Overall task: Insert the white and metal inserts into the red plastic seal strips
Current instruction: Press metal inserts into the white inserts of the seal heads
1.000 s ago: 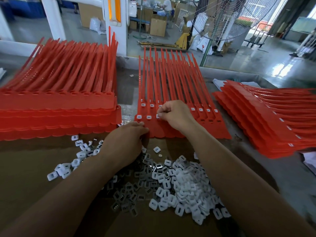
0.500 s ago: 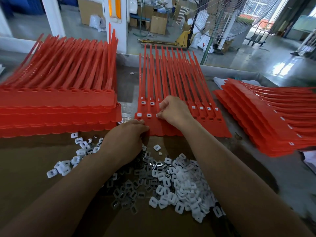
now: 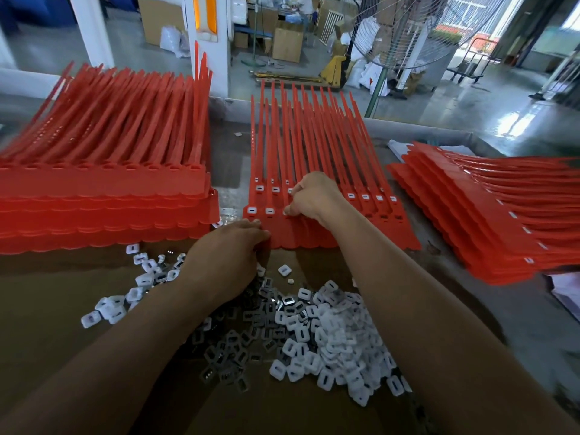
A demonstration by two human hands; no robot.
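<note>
Evidently mid-row: pinched an insert [image 3: 287, 212] in the right grip [image 3: 314, 199] at the third socket of the strips [image 3: 389, 233] on the bench [image 3: 470, 296], left grip [image 3: 226, 259] at their near edge, its hold untellable; next likely needed a press home.

Daylight enters from the upper right and throws white glare across the shiny floor [image 3: 514, 122]. The desk [image 3: 47, 293] sits dimmer, with soft shadow over part of the inserts [image 3: 339, 328]. Wide-angle distortion bends the edges, and the corners are blurred.
</note>
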